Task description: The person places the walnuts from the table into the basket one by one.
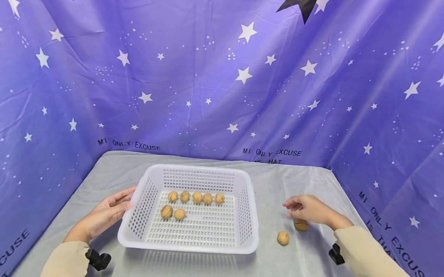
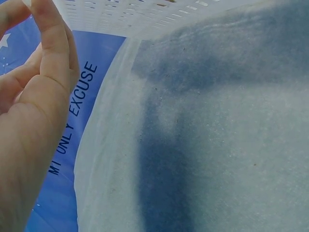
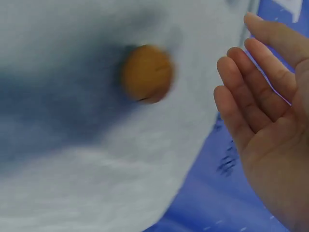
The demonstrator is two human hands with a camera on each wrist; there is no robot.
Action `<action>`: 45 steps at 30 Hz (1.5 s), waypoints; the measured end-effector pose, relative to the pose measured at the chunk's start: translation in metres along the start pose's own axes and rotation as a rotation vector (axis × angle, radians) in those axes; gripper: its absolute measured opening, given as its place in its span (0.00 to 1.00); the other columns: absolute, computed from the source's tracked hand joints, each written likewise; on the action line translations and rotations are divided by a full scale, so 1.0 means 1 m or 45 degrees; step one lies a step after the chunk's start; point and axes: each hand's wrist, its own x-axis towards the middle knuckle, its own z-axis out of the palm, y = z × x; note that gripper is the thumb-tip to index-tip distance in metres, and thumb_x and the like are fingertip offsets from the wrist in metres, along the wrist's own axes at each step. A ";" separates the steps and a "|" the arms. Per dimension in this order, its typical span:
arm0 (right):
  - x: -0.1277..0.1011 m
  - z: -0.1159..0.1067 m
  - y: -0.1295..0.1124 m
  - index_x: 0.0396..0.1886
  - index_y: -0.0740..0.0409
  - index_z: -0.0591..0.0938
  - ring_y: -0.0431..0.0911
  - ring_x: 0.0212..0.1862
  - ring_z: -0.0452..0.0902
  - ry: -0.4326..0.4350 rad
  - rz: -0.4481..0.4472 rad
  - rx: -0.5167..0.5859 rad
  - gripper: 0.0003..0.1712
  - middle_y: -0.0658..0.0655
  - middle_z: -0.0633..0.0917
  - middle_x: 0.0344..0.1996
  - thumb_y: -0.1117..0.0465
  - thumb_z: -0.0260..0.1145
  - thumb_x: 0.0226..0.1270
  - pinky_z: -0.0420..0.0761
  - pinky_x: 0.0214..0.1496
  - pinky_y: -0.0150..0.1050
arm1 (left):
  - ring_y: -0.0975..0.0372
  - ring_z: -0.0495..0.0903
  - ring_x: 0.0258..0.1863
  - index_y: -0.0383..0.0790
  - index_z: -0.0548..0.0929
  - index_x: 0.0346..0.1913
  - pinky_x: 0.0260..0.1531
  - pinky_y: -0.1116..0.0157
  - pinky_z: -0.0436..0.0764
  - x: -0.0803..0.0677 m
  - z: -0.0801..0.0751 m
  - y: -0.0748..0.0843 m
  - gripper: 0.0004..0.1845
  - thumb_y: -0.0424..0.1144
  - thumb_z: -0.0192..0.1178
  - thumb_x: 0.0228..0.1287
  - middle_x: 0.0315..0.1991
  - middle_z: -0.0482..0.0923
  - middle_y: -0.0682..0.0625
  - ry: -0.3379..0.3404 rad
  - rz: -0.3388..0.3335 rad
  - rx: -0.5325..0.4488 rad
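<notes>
A white perforated plastic basket [image 1: 187,247] stands on the table, with walnuts [image 1: 197,197] inside: several in a back row and two in front at the left. My left hand [image 1: 102,214] is at the basket's left rim, its extended fingertips against or very close to it; exact contact is unclear. To the right of the basket, my right hand [image 1: 311,210] hovers with loosely bent fingers and nothing in them. Partly below that hand lies one walnut [image 1: 301,225], also visible in the right wrist view as a blurred walnut [image 3: 147,74]. Another walnut [image 1: 283,237] sits nearer the front.
Grey cloth covers the table [image 1: 181,273]. Purple curtains [image 1: 195,81] with white stars enclose the back and both sides. Black wrist mounts [image 1: 98,259] are strapped over the beige sleeves.
</notes>
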 end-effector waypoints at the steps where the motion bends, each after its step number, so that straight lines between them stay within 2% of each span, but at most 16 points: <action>1: -0.005 0.002 0.006 0.51 0.66 0.85 0.47 0.44 0.83 0.009 0.022 0.005 0.18 0.60 0.87 0.44 0.60 0.72 0.65 0.84 0.46 0.38 | 0.64 0.78 0.56 0.26 0.48 0.77 0.59 0.66 0.77 0.000 0.000 0.000 0.34 0.27 0.50 0.76 0.60 0.75 0.51 -0.001 0.000 -0.002; 5: -0.023 0.011 0.025 0.50 0.65 0.85 0.44 0.42 0.82 0.044 0.078 0.027 0.19 0.55 0.87 0.40 0.59 0.74 0.63 0.82 0.42 0.35 | 0.64 0.78 0.56 0.25 0.48 0.77 0.59 0.66 0.78 0.000 0.000 0.000 0.33 0.27 0.50 0.76 0.60 0.75 0.51 -0.001 0.000 -0.003; 9: -0.036 0.017 0.039 0.50 0.64 0.85 0.44 0.43 0.81 0.080 0.121 0.047 0.21 0.52 0.86 0.41 0.58 0.76 0.60 0.82 0.41 0.35 | 0.63 0.78 0.56 0.26 0.49 0.77 0.59 0.66 0.77 0.000 0.000 0.000 0.33 0.27 0.50 0.76 0.60 0.75 0.50 -0.002 0.007 -0.005; 17: -0.044 0.019 0.050 0.51 0.67 0.84 0.48 0.43 0.83 0.121 0.098 0.065 0.22 0.60 0.86 0.45 0.64 0.76 0.57 0.83 0.42 0.37 | 0.63 0.78 0.56 0.25 0.49 0.77 0.59 0.66 0.77 0.001 0.002 0.002 0.34 0.28 0.51 0.76 0.60 0.74 0.48 0.013 -0.003 -0.008; 25: -0.044 0.017 0.048 0.52 0.68 0.84 0.51 0.43 0.83 0.114 0.107 0.051 0.22 0.60 0.87 0.45 0.62 0.75 0.59 0.83 0.41 0.35 | 0.62 0.78 0.57 0.25 0.48 0.77 0.60 0.66 0.76 0.001 0.002 0.000 0.34 0.27 0.51 0.76 0.61 0.74 0.48 0.002 0.001 -0.019; 33: -0.028 0.002 0.026 0.53 0.70 0.83 0.44 0.41 0.83 0.136 0.025 0.057 0.23 0.58 0.87 0.43 0.62 0.74 0.62 0.83 0.40 0.33 | 0.63 0.78 0.56 0.25 0.49 0.77 0.59 0.66 0.77 0.001 0.001 0.001 0.33 0.27 0.50 0.76 0.60 0.74 0.49 0.002 0.003 -0.004; 39: -0.006 -0.017 -0.008 0.54 0.68 0.83 0.44 0.41 0.83 0.167 -0.055 0.008 0.24 0.54 0.87 0.42 0.59 0.74 0.63 0.84 0.42 0.35 | 0.63 0.78 0.56 0.25 0.50 0.76 0.59 0.66 0.77 0.000 0.002 0.002 0.33 0.27 0.51 0.76 0.60 0.74 0.49 0.007 0.004 -0.003; 45: 0.018 -0.025 -0.042 0.56 0.64 0.83 0.45 0.43 0.82 0.127 -0.095 0.003 0.24 0.52 0.87 0.43 0.56 0.74 0.64 0.84 0.44 0.36 | 0.63 0.78 0.56 0.25 0.50 0.76 0.59 0.66 0.77 0.000 0.003 0.002 0.33 0.27 0.51 0.75 0.60 0.73 0.47 0.019 -0.005 0.004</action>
